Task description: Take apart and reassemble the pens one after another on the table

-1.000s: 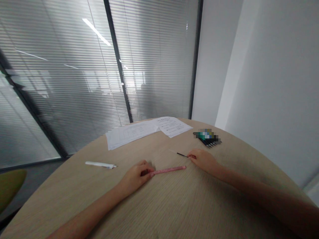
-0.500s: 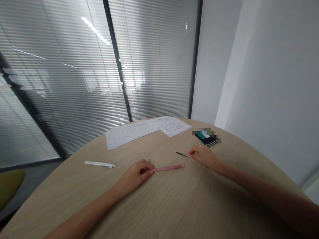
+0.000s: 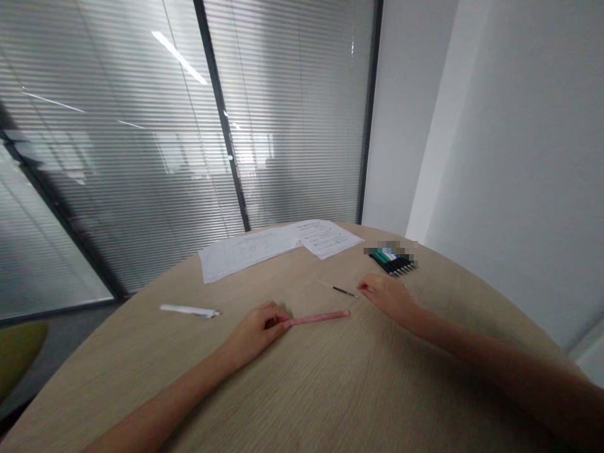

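My left hand (image 3: 257,330) rests on the round wooden table (image 3: 330,390) with its fingers closed on one end of a pink pen barrel (image 3: 318,317), which lies flat and points right. My right hand (image 3: 384,294) lies just beyond the barrel's far end. Its fingertips pinch a thin refill (image 3: 340,290) with a dark tip section, which points left over the table.
A white pen (image 3: 189,310) lies to the left. Printed sheets (image 3: 278,245) lie at the table's far edge. A row of several pens (image 3: 392,261) sits at the far right. Glass walls with blinds stand behind, and a green chair (image 3: 16,355) shows at the lower left.
Both hands have stayed nearly where they were. The refill in my right hand has shifted slightly up and away from the pink barrel's end.
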The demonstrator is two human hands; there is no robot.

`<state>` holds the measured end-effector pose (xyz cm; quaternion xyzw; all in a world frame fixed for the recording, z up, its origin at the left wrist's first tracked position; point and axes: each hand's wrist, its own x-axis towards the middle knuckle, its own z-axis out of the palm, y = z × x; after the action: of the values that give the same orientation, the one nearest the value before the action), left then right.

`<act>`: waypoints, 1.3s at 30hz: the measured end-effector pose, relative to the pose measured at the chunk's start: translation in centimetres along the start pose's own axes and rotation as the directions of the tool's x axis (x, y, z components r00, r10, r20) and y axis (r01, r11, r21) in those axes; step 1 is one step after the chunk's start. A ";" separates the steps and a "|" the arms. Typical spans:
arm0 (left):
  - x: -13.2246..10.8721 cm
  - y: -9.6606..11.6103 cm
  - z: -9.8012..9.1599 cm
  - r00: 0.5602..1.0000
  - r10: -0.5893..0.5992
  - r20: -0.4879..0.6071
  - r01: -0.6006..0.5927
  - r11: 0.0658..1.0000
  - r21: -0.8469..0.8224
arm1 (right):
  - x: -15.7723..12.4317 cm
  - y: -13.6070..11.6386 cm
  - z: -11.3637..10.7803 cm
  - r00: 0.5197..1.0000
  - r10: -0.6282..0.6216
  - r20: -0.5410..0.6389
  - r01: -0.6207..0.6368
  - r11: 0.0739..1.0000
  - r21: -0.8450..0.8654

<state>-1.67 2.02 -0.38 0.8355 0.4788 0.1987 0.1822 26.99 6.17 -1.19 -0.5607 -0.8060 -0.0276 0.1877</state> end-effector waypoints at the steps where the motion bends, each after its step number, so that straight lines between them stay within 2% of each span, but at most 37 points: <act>1: 0.0 0.0 0.0 1.000 0.004 -0.002 -0.004 1.000 0.000 | 0.0 0.0 -0.1 1.000 -0.009 -0.014 0.009 1.000 -0.005; 6: 0.0 0.1 0.0 1.000 0.005 -0.011 -0.006 1.000 -0.026 | 0.0 0.0 0.0 0.989 -0.094 -0.116 0.098 0.995 0.025; 10: -0.1 0.3 0.1 1.000 0.007 -0.026 -0.008 0.999 -0.032 | 0.9 -0.1 0.7 0.980 -0.086 -0.178 0.103 0.990 0.092; 14: -0.1 0.3 0.1 1.000 0.007 -0.030 -0.008 0.999 -0.047 | 2.6 -0.2 1.6 0.986 -0.070 -0.152 0.086 0.992 0.097; 18: -0.1 0.1 0.3 0.999 0.017 -0.034 -0.019 0.998 -0.063 | 4.1 -0.4 2.2 0.993 -0.002 -0.118 0.012 0.996 0.083; 26: -0.3 0.1 0.3 0.999 0.023 -0.040 -0.025 0.998 -0.055 | 4.7 -0.7 2.5 0.998 0.030 -0.059 -0.028 0.999 0.031; 30: -0.3 0.2 0.2 0.999 0.018 -0.043 -0.020 0.999 -0.050 | 4.2 -0.5 2.0 0.996 0.028 -0.082 -0.026 0.999 0.034; 33: -0.3 0.2 0.3 0.998 0.025 -0.050 -0.028 0.998 -0.058 | 2.8 -0.2 1.5 0.992 0.029 -0.123 -0.031 0.999 -0.009; 37: -0.1 0.0 0.3 0.999 0.015 -0.049 -0.019 0.996 -0.083 | 0.4 0.2 1.3 0.993 -0.101 -0.065 0.097 0.993 -0.065; 39: -0.1 -0.2 0.2 0.999 -0.005 -0.047 0.000 0.995 -0.103 | -0.4 0.2 1.4 0.991 -0.128 -0.049 0.125 0.990 -0.070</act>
<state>-1.73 2.02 -0.61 0.8194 0.4732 0.2428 0.2139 26.90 6.23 -2.64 -0.5135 -0.8332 -0.0814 0.1881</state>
